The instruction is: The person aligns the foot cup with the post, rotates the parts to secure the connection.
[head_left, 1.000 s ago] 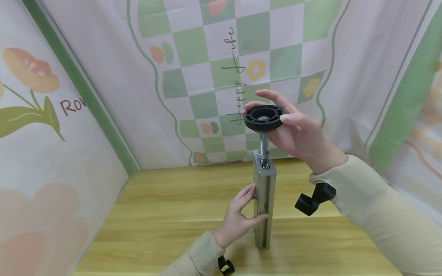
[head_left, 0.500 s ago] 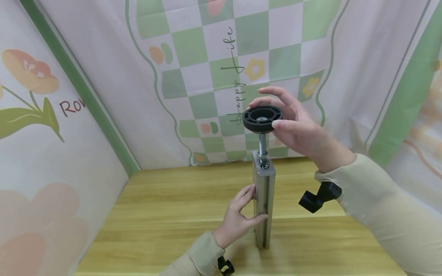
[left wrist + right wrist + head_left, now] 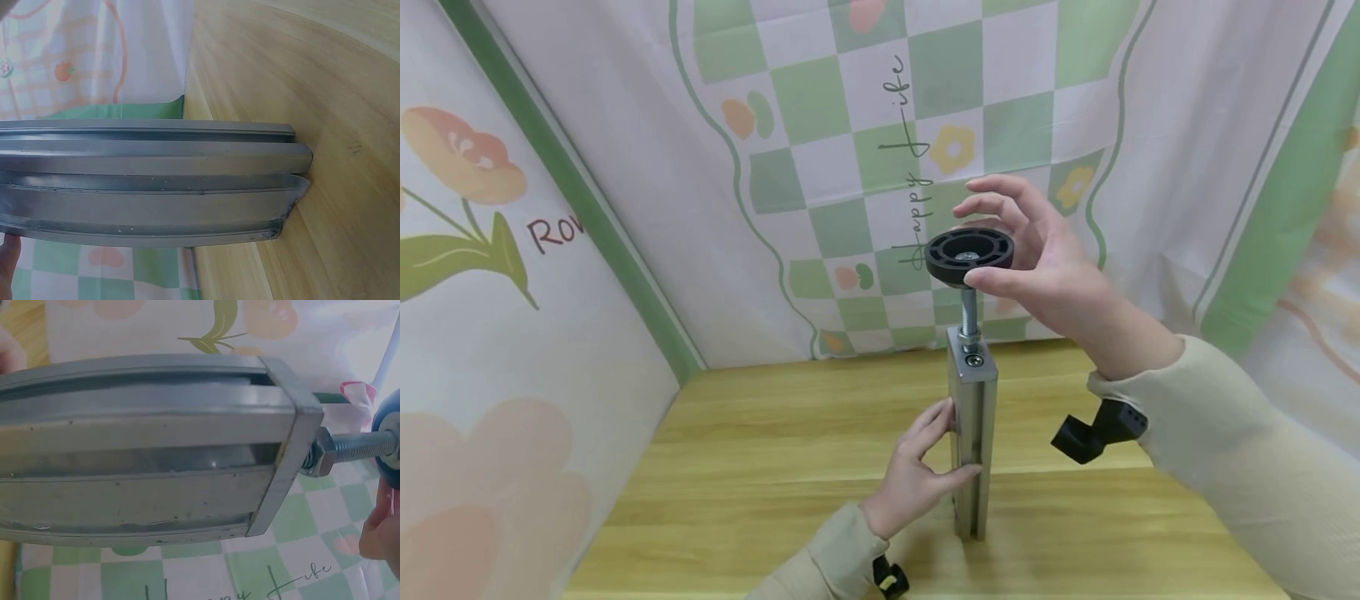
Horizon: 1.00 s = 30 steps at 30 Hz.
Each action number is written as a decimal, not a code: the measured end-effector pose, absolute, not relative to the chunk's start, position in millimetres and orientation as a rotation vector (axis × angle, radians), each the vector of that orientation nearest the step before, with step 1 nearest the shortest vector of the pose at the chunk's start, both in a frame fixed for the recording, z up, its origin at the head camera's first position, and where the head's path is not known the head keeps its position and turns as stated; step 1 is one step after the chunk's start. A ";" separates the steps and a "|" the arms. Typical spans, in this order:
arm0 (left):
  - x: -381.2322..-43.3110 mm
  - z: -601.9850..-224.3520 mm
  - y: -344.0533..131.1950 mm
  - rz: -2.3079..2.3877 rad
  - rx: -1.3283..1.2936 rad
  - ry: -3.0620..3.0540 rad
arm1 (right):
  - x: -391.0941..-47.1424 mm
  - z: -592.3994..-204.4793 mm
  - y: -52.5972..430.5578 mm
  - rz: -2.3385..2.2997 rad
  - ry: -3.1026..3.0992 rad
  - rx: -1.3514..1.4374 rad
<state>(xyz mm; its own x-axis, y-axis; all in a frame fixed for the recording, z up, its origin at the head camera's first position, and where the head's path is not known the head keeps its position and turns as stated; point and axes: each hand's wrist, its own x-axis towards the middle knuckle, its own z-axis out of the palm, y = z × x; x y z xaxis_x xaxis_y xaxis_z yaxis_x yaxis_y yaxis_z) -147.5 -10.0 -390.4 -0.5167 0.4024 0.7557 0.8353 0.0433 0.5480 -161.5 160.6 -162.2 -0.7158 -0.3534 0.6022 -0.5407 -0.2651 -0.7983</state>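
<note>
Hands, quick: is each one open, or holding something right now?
Left hand: holding the upright metal bar.
Right hand: holding the black disc by its edge.

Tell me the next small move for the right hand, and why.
Probably a small turn of the black round foot with the right hand: its thumb lies against the rim, and bare thread shows on the rod between foot and nut. The left hand grips the metal profile upright on the table, which should steady it against the twist.

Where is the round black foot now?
In the head view, the round black foot is right of centre, atop the threaded rod above the metal profile, with the right hand beside it.
</note>
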 end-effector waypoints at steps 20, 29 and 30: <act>-147.3 -390.3 -10.0 -1.489 -1.237 -1.954 | -141.2 -154.7 143.4 1.640 -2.079 0.654; -147.9 -389.3 -10.2 -1.484 -1.242 -1.957 | -137.4 -156.3 135.8 1.408 -2.104 0.531; -148.0 -389.6 -10.2 -1.483 -1.241 -1.959 | -137.5 -156.9 136.2 1.412 -2.095 0.544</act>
